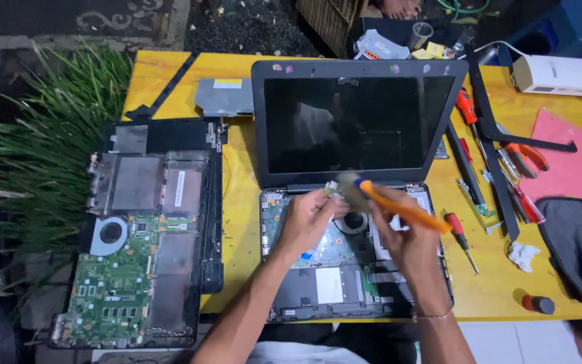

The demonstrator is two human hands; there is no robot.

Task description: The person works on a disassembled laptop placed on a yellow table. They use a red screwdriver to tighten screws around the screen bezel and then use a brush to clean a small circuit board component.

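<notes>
- I see the left hand pinching a small circuit-board piece by its edge, fingers clenched on it, raised just above the open laptop.
- Right hand is wrapped around an orange-handled brush; the bristle end sits against the small board, the handle angles down to the right.
- Both hands hover over the laptop's exposed base: keyboard deck off, board and round fan visible just under the brush head.
- Laptop screen is upright and dark, facing me; it stands at the centre of the yellow table.
- Left of it, a second opened laptop chassis lies flat, green motherboard and fan exposed, hanging partly over the table's left edge.
- A grey optical drive lies behind that chassis, near the screen's left corner.
- Right of the laptop: red-handled screwdriver just beside the base, more screwdrivers and orange-handled pliers further right, black bezel strips lying across them.
- Far right: pink sheet, dark grey cloth, crumpled white tissue, small dark cylinder with a red end near the front edge.
- White box at the back right corner.
- Green grass-like plant off the table's left side.
- Can't tell what the small board's connector side looks like; too blurred.
</notes>
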